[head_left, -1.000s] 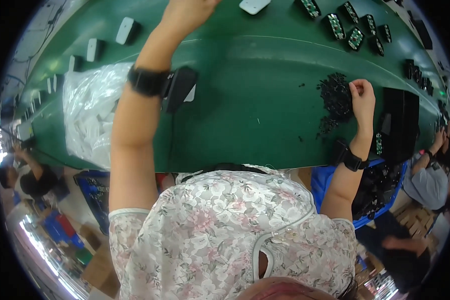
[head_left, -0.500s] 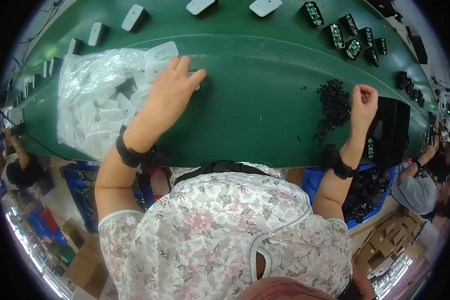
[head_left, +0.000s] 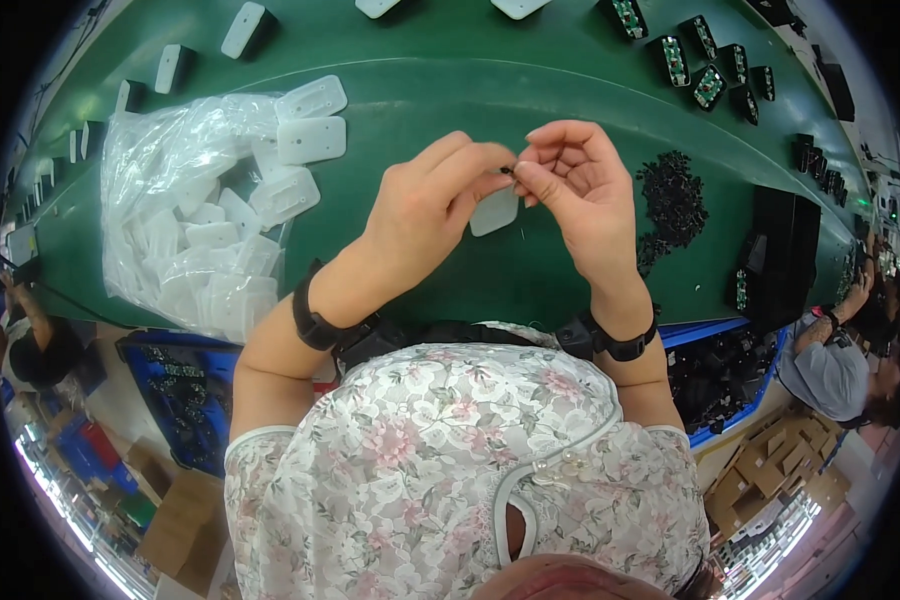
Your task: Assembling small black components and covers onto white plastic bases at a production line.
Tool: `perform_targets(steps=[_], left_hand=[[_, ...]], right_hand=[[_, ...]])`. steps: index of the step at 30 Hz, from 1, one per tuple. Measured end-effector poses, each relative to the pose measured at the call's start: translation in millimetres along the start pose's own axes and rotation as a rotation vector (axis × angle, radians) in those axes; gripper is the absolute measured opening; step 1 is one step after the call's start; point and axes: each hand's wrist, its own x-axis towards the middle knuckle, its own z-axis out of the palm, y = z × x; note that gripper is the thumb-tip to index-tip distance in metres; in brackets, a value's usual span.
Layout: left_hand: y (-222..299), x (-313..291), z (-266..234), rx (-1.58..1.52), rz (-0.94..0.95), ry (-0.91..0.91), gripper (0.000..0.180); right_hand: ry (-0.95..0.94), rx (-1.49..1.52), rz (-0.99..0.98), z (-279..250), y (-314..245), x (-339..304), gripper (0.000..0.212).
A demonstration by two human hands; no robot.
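Note:
Both hands meet in front of me over the green table. My left hand [head_left: 435, 200] is closed, and a white plastic cover [head_left: 495, 214] shows just below its fingertips. My right hand [head_left: 582, 195] has thumb and index finger pinched against the left fingertips. Between them a tiny black part [head_left: 507, 170] shows, mostly covered by the fingers. To the right of my right hand lies a pile of small black parts [head_left: 673, 200]. On the left, a clear plastic bag [head_left: 135, 200] holds many white covers [head_left: 312, 140], some lying at its open mouth.
Black housings with green circuit boards [head_left: 674, 62] stand at the far right. White-topped housings [head_left: 243, 30] line the far left edge. A black box [head_left: 785, 250] sits at the right. Blue bins [head_left: 180, 400] stand below the table edge [head_left: 450, 312]. Co-workers are at both sides.
My left hand has come right from the bag with a white cover. My right hand has moved left from the black pile, and the two hands now touch.

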Motion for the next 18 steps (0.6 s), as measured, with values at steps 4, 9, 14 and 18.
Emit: perform_targets(steps=[4, 9, 14, 18], left_hand=[[-5.3, -3.4, 0.1, 0.025, 0.069, 0.025, 0.011], [-0.4, -6.7, -3.9, -0.359, -0.331, -0.010, 0.005], [2.7, -6.7, -4.9, -0.458, -0.436, -0.066, 0.003], [5.7, -5.1, -8.6, -0.496, -0.486, -0.099, 0.015]], right_hand=[[-0.001, 0.021, 0.023, 2.0, 4.0, -1.2, 0.023], [0.011, -0.659, -0.428, 3.1, 5.1, -5.6, 0.014], [0.044, -0.922, -0.710, 0.5, 8.1, -4.8, 0.022], [0.030, -1.114, -0.841, -1.2, 2.9, -5.2, 0.024]])
